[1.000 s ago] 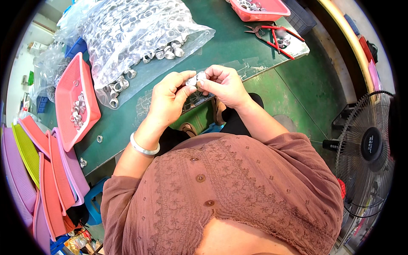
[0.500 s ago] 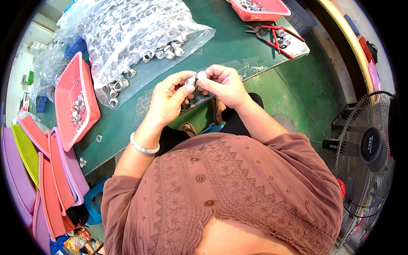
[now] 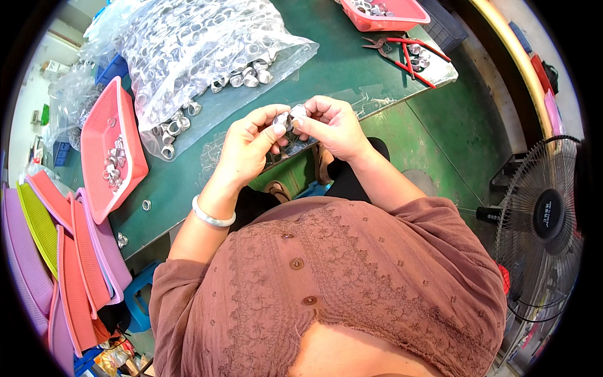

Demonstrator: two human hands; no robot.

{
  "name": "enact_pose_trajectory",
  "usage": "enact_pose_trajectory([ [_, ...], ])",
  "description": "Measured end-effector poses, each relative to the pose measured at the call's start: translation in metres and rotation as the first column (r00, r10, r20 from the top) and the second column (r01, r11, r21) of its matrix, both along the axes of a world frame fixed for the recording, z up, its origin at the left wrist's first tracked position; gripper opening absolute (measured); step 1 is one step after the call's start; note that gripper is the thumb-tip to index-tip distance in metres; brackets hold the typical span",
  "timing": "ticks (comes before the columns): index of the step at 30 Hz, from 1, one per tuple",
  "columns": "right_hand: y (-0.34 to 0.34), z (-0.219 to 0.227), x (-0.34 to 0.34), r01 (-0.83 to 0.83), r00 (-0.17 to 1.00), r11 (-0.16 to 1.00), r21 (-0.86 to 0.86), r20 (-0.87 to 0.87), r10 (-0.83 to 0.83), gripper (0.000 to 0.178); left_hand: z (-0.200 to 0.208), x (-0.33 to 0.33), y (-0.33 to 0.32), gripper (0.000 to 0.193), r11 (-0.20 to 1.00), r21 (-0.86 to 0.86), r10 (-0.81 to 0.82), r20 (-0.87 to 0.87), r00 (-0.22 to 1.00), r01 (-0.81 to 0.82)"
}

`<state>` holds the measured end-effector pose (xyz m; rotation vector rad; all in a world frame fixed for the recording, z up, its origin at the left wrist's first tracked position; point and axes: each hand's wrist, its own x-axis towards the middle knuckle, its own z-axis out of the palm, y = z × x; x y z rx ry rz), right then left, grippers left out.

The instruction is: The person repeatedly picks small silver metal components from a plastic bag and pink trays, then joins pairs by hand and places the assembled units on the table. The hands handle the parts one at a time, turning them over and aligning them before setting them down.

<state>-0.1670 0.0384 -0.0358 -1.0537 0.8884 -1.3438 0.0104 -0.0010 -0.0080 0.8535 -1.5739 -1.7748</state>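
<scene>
My left hand (image 3: pixel 253 139) is closed, its thumb and fingers pinching a shiny silver metal ring (image 3: pixel 282 119) just over the table's near edge. Close beside it, my right hand (image 3: pixel 331 127) pinches another silver piece (image 3: pixel 298 111), which looks like the same kind of ring. The two pieces almost meet, and fingertips cover much of them. Beyond my hands lies a large clear plastic bag (image 3: pixel 207 56) full of silver rings, with several loose rings (image 3: pixel 174 127) spilling at its mouth.
A pink basket (image 3: pixel 133 164) with some rings stands at left, beside a stack of coloured baskets (image 3: pixel 78 270). Red-handled pliers (image 3: pixel 407 58) and another pink basket (image 3: pixel 383 24) are at the table's far right. A black fan (image 3: pixel 548 213) stands to the right.
The ring pieces at my fingertips have turned very slightly. Both hands and everything on the table stay in the same place.
</scene>
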Motion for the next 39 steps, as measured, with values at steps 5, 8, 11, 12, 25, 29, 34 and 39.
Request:
enact_pose_trajectory([
  [5,0.001,-0.004,0.0,-0.051,0.996,0.998,-0.043,0.068,0.054,0.015,0.0,0.0,0.002,0.03,1.0,-0.01,0.023,0.01,1.0,-0.023],
  [8,0.002,-0.003,0.001,-0.077,0.979,0.993,-0.086,0.181,0.092,0.016,-0.005,-0.003,0.0,0.03,0.999,-0.02,0.035,0.0,0.999,-0.035],
  [11,0.0,0.001,0.006,-0.061,0.968,0.998,-0.019,0.243,0.064,0.013,-0.009,-0.01,0.007,0.033,0.994,-0.103,0.038,0.076,0.996,-0.03],
  [12,-0.003,-0.001,0.006,-0.036,0.984,0.999,-0.002,0.175,0.036,0.013,-0.014,-0.013,0.009,0.033,0.986,-0.16,0.061,0.1,0.993,-0.044],
  [25,-0.104,0.091,-0.135,0.503,0.516,0.695,-0.513,-0.467,-0.718,0.011,-0.004,0.03,-0.004,0.031,0.817,-0.549,0.332,0.197,0.922,-0.177],
  [29,-0.144,0.117,-0.187,0.341,-0.144,0.771,-0.538,-0.84,-0.523,0.044,-0.008,0.069,-0.035,0.034,0.77,-0.552,0.501,0.213,0.839,-0.32],
  [34,-0.135,0.129,-0.12,0.172,-0.058,0.875,-0.452,-0.892,-0.449,0.028,-0.014,0.099,-0.062,0.045,0.429,-0.893,0.744,0.266,0.613,-0.134],
  [39,-0.086,0.101,0.008,-0.642,0.102,0.767,-0.005,-0.992,0.078,0.021,0.012,0.092,-0.083,0.053,0.582,-0.79,0.721,0.394,0.57,-0.19],
])
